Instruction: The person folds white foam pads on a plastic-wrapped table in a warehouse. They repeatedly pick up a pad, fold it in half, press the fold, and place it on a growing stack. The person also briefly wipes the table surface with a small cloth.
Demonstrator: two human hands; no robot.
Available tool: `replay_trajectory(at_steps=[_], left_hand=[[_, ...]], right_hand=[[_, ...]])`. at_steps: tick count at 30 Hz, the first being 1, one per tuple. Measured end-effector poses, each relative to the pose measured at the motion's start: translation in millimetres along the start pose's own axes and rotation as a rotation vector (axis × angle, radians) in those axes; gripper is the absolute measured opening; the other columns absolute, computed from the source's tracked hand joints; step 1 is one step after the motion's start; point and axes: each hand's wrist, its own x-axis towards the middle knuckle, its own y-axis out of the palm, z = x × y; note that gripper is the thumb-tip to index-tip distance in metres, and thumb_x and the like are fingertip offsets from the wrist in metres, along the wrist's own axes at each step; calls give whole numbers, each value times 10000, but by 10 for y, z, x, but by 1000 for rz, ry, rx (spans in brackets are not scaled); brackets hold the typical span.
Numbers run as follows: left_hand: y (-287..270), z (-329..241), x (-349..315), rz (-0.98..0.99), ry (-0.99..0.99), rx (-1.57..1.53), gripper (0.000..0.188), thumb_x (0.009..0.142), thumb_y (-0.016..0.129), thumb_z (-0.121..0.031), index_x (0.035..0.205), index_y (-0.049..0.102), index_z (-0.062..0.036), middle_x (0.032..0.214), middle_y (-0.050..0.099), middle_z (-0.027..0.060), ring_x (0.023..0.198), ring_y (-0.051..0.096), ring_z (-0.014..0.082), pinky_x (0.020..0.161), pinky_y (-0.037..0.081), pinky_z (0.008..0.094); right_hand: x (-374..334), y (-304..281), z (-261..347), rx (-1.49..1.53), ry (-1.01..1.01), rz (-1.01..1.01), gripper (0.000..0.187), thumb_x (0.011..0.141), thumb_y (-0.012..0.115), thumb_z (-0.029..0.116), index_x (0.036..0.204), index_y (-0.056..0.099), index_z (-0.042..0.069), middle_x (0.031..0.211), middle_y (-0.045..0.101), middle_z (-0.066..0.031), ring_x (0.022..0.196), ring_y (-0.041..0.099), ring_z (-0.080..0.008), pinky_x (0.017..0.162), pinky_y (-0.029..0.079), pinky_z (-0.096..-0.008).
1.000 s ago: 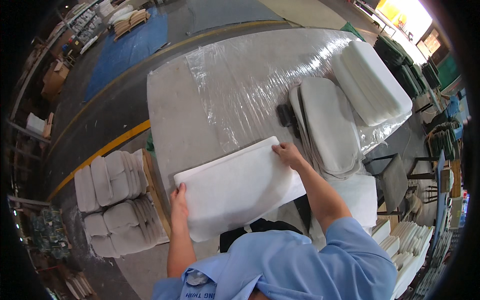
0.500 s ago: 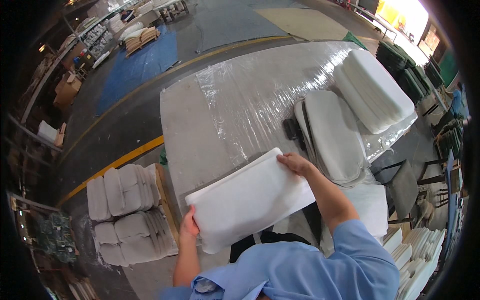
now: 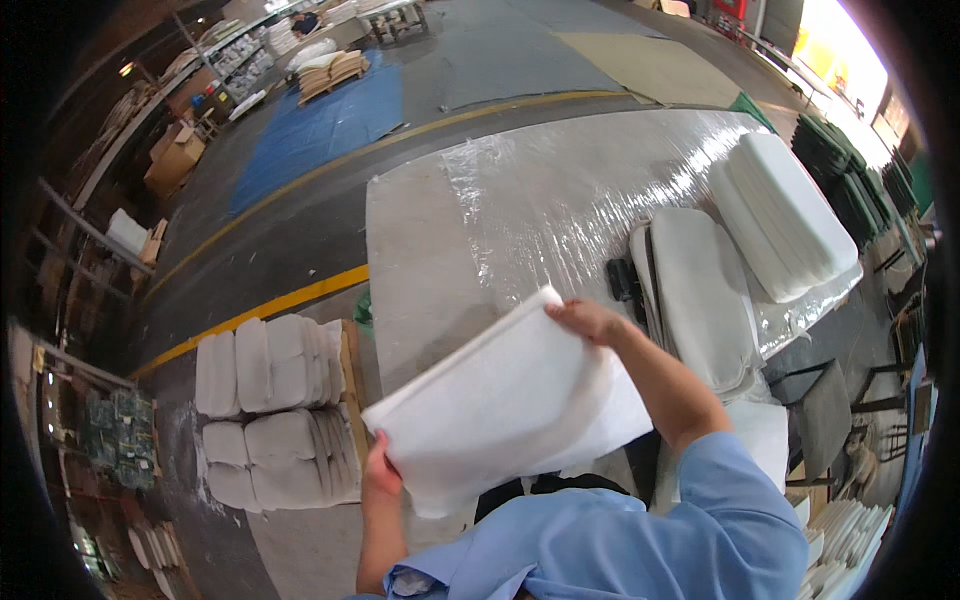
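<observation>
Between my hands I hold a white padded sheet (image 3: 510, 410), tilted over the near edge of the table. My right hand (image 3: 590, 322) grips its far right corner, thumb on top. At the lower left corner my left hand (image 3: 382, 468) pinches the edge; part of its fingers is hidden behind the sheet. To the right of the sheet lies a stack of grey-white rounded pads (image 3: 700, 295). A small black object (image 3: 622, 280) sits beside that stack.
The table (image 3: 420, 240) is covered with clear plastic film. A tall stack of white pads (image 3: 790, 220) stands at its far right. Bundled pads (image 3: 285, 365) lie on a pallet at left. White sheets (image 3: 757, 435) and a dark chair (image 3: 822, 410) are at right.
The whole view has shifted, so the surroundings sit farther right and lower. The sheet has tilted more steeply, its lower right corner swinging outward. Both hands keep their hold.
</observation>
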Motion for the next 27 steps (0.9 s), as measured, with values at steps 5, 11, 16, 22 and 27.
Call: replay_trajectory(at_steps=[5, 11, 16, 22, 27], left_hand=[[382, -1266, 477, 87, 361, 75, 547, 1075, 643, -287, 1507, 490, 13, 1486, 602, 161, 1362, 577, 307, 1168, 456, 483], [1335, -3145, 534, 270, 815, 437, 406, 1011, 716, -111, 1378, 617, 30, 1346, 696, 91, 1260, 628, 198, 1140, 446, 381], [1506, -3041, 490, -2, 913, 1016, 372, 940, 725, 39, 1309, 687, 8, 1235, 753, 63, 1122, 681, 150, 990, 539, 317], [725, -1205, 606, 74, 920, 1214, 291, 986, 658, 23, 1264, 702, -51, 1345, 695, 132, 1277, 642, 244, 1105, 490, 389], [132, -88, 237, -27, 600, 1058, 518, 874, 702, 60, 1373, 643, -64, 1407, 677, 97, 1269, 656, 307, 1062, 533, 396]], right_hand=[[107, -57, 1618, -229, -327, -59, 584, 1037, 704, 452, 1334, 673, -51, 1236, 739, -136, 1101, 691, -216, 999, 545, -373], [-242, -191, 3202, -40, -875, 193, 398, 1006, 751, 194, 1335, 660, -12, 1242, 737, -90, 1139, 674, -182, 1060, 508, -366], [-349, -503, 2811, -270, -950, -41, 379, 973, 712, 23, 1349, 667, 2, 1299, 729, -76, 1202, 659, -188, 1102, 502, -378], [-225, -514, 444, -296, -849, -183, 490, 988, 701, 1, 1466, 599, -2, 1518, 618, -120, 1418, 554, -243, 1212, 432, -420], [-711, -46, -1097, -308, -634, -335, 491, 898, 655, -156, 1339, 694, 58, 1525, 623, -105, 1490, 488, -267, 1253, 362, -386]])
